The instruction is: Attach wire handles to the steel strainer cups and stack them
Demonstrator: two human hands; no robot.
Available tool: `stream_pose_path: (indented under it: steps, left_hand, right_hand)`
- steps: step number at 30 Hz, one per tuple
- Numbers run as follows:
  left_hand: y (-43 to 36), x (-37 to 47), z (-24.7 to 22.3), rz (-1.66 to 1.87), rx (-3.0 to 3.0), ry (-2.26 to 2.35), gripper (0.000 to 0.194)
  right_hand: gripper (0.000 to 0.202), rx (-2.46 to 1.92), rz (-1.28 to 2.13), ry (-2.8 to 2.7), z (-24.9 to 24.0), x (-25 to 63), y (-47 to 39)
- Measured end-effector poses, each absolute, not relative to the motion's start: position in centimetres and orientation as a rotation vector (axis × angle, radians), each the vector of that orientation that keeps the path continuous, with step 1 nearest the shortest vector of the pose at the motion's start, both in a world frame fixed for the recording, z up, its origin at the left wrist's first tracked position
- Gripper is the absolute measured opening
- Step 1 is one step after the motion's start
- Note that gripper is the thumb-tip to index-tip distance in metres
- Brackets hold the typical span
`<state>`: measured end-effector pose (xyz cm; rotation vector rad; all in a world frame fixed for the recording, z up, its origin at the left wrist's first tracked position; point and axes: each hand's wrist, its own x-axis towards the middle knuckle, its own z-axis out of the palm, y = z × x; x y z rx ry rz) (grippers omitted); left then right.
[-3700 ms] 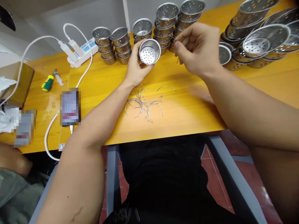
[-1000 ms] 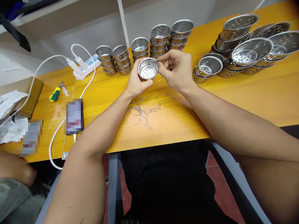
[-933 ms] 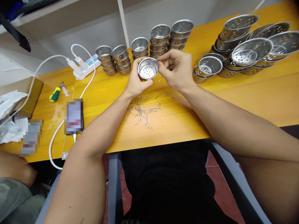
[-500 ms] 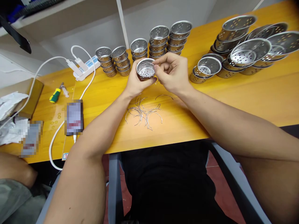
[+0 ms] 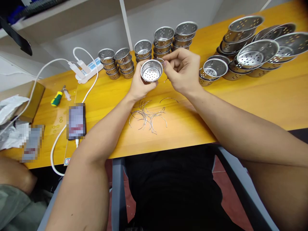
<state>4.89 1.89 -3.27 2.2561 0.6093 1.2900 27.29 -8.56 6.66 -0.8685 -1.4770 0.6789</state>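
My left hand point(image 5: 139, 84) is wrapped round a small perforated metal cup point(image 5: 151, 71), its open top facing me. Just right of the rim, my right hand point(image 5: 181, 70) pinches a thin curved wire point(image 5: 160, 59) between thumb and fingertips. One end of the wire reaches over the cup's rim; whether it touches the cup I cannot tell. Below both hands, a loose pile of curved wires point(image 5: 147, 117) lies on the yellow table point(image 5: 187, 128), with a single wire point(image 5: 169, 98) a little apart at the pile's upper right.
Stacks of perforated cups point(image 5: 124, 56) stand along the back; larger cups point(image 5: 257, 54) are at right. At left are a power strip point(image 5: 90, 70), a phone point(image 5: 76, 121) on a white cable, a green-yellow screwdriver point(image 5: 57, 98) and a box point(image 5: 36, 99). Another person's leg point(image 5: 16, 175) shows lower left.
My right hand has moved slightly right and up, away from the cup, with the wire in its fingers. The cup now faces me more openly in my left hand.
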Motion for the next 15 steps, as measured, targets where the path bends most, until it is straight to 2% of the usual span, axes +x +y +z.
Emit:
stream_pose_path:
  steps: [8,15]
  left_hand:
    - [0.5,5.5,-1.9,1.316,2.218,0.594,0.105]
    - [-0.1,6.2,-1.6,1.32,2.095,0.609,0.101]
  right_hand:
    - [0.054,-1.011,0.678,-1.481,7.0,27.3,-9.2]
    - [0.065,-0.909,0.685,-1.513,6.5,27.1,-8.7]
